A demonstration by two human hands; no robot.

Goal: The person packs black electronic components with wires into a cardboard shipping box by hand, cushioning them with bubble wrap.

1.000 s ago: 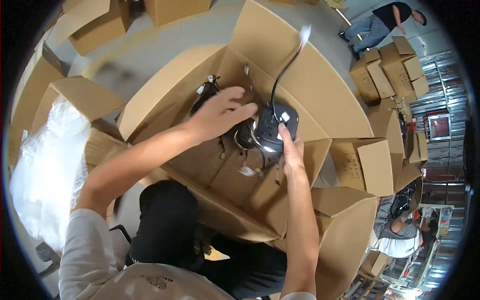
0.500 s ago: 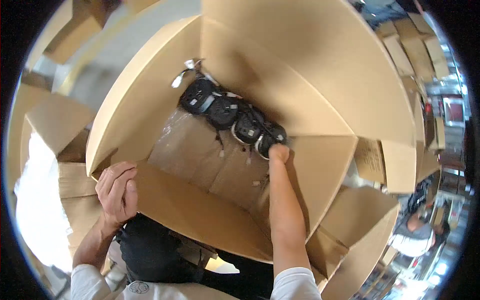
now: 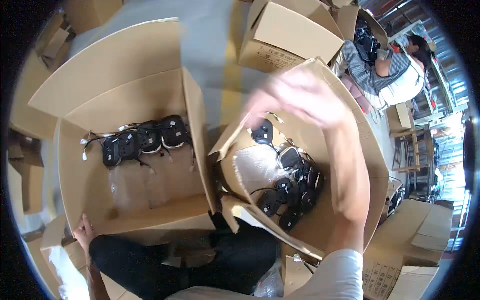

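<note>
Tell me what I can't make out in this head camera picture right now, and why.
All in the head view:
- Right hand: motion blur smears the fingers, so whether it holds anything is unclear.
- Black gadgets in the right box: they overlap, so their number can't be told.
- Co-worker: too small and far to see the hands clearly.
- White wrapping: cut off by the lower edge.

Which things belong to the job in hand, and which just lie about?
In use: left box; right box; black units in both; left hand at left box; right hand above right box.

Seemingly lying about: carton beyond right box; white wrap.
</note>
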